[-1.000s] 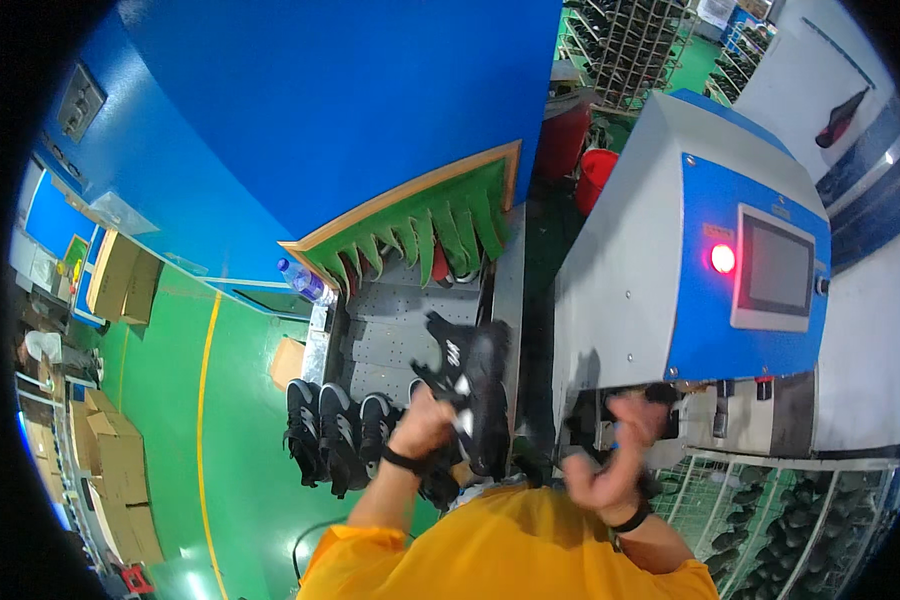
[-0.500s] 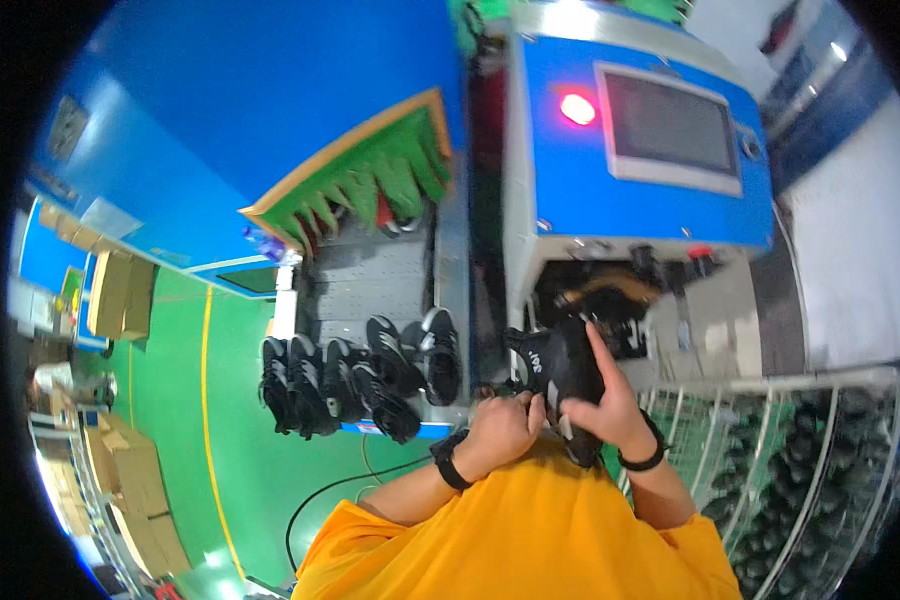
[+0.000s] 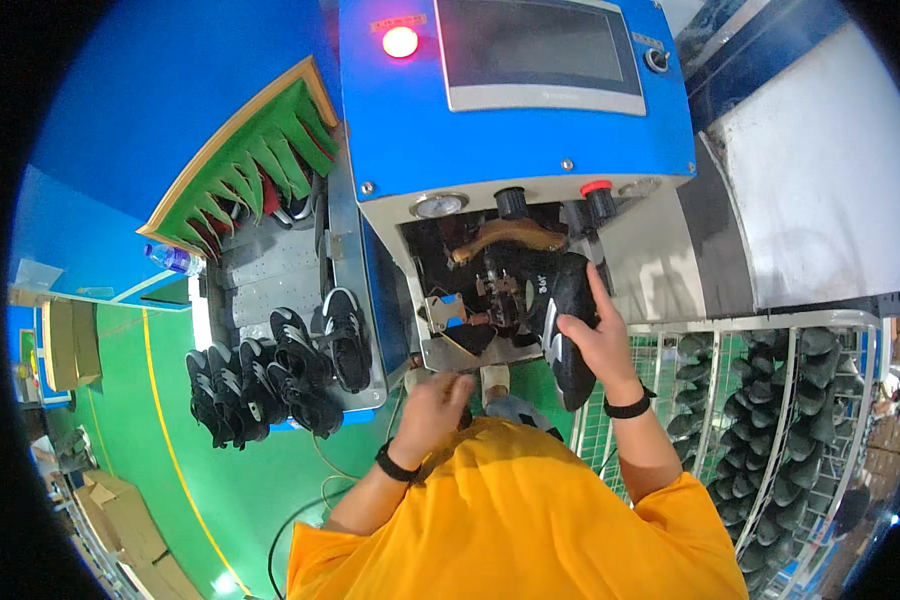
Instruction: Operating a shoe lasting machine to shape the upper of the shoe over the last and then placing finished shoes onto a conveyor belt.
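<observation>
My right hand (image 3: 600, 345) is wrapped round a black shoe (image 3: 570, 300) with grey-white side patches and light marking. The shoe is held steeply, just at the right front of the machine's opening. My left hand (image 3: 435, 415) is curled closed in front of the machine, apart from the shoe; whatever its fingers may hold is hidden. Inside the opening of the blue and white machine (image 3: 515, 140) are a tan curved piece (image 3: 510, 238) and metal clamp parts (image 3: 500, 290).
To the left, several black sneakers (image 3: 345, 345) stand at the near end of a grey conveyor (image 3: 270, 265), below a green strip curtain (image 3: 260, 165). A white wire rack (image 3: 705, 400) with many dark shoe pieces is at right. A red lamp (image 3: 400, 42) glows beside the screen (image 3: 530, 50).
My view has turned to the right and the machine looks nearer. My left hand has come away from the shoe and moved left; my right hand alone keeps hold of it.
</observation>
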A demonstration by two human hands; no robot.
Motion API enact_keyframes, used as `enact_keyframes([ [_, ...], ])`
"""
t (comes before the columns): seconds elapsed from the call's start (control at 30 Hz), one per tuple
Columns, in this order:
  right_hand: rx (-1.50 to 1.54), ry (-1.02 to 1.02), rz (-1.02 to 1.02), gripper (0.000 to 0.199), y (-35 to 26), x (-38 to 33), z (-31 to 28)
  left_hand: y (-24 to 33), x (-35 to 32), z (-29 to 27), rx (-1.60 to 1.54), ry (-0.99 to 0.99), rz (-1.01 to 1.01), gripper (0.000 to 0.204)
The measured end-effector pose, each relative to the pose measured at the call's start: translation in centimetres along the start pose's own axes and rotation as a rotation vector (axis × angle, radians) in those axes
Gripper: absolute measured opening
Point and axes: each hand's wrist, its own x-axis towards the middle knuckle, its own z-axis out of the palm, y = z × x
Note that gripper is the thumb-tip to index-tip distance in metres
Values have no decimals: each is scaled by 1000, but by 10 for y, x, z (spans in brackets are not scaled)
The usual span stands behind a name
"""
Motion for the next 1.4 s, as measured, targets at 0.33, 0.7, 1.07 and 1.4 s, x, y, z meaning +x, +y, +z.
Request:
enact_keyframes([
  [0.33, -871, -88, -19, 86, -11, 40, 84, -161, -30, -89, 560, 842, -286, 40],
  [0.7, -1103, 96, -99, 84, 11, 49, 101, -208, -4, -102, 582, 537, -544, 32],
  [1.07, -984, 305, -539, 87, 16, 3, 110, -207, -43, -79, 778, 614, -344, 20],
  [1.4, -967, 23, -420, 76, -5, -120, 77, -81, 38, -31, -1408, -1126, -697, 102],
])
